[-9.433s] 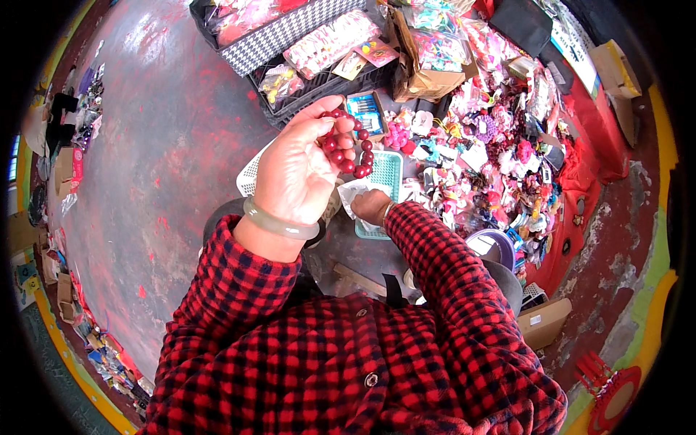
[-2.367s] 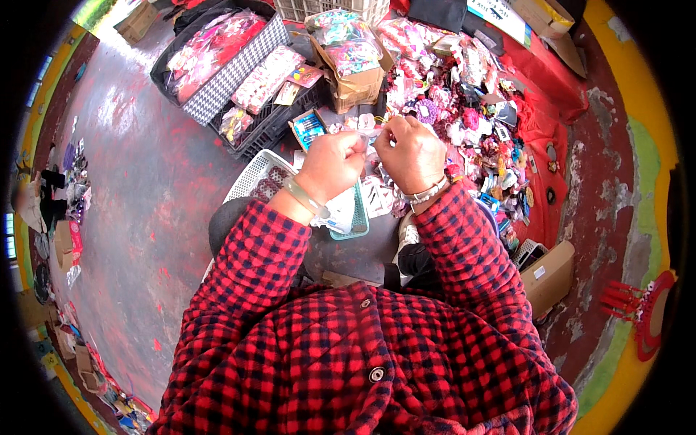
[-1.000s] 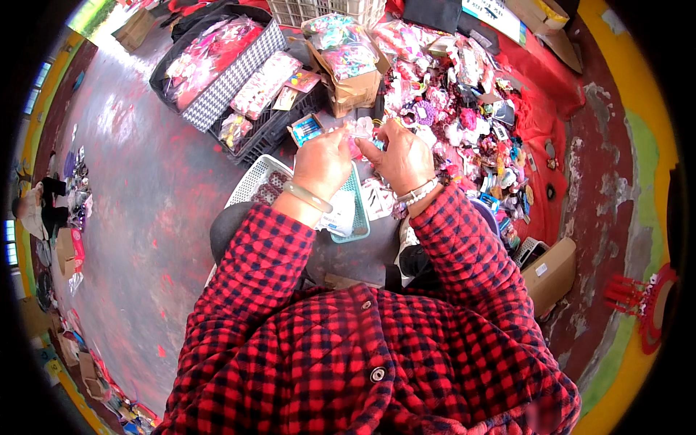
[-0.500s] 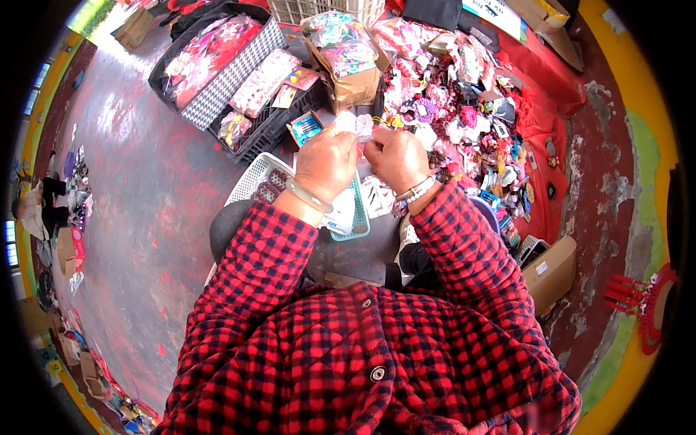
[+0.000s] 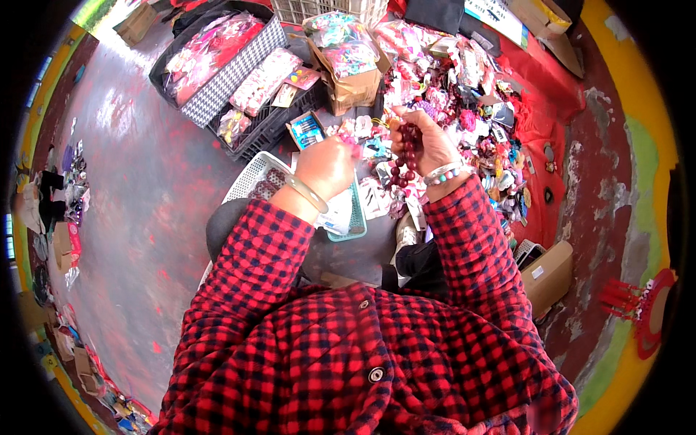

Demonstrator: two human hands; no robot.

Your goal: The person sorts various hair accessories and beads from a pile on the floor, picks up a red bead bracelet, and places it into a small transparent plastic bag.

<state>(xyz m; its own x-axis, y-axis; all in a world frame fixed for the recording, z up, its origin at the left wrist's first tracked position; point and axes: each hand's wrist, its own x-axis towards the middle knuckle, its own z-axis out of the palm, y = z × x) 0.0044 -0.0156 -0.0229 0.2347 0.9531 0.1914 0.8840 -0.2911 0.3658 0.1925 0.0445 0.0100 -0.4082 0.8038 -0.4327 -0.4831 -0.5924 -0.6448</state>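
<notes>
A dark red beaded bracelet (image 5: 409, 156) hangs from my right hand (image 5: 438, 148), its loop dangling below the closed thumb and fingers. To the left, my left hand (image 5: 325, 168) is closed and slightly blurred. Something pale pink shows at its fingertips, but I cannot make out what it is. Below that hand, a white plastic basket (image 5: 246, 174) contains more dark red beaded pieces (image 5: 270, 185). Beside it, a teal basket (image 5: 357, 221) has a white packet (image 5: 335, 220) in it.
A large heap of hair ornaments and trinkets (image 5: 471, 119) covers the red cloth (image 5: 544, 145) ahead right. Ahead left are a black crate (image 5: 254, 145), a houndstooth-sided box (image 5: 210, 101) and an open cardboard box (image 5: 355, 90). A small blue box (image 5: 307, 129) lies near my left hand.
My hands were close together over a small pale item. They are now apart; the right has moved right and turned, bringing the dark red bracelet into view.
</notes>
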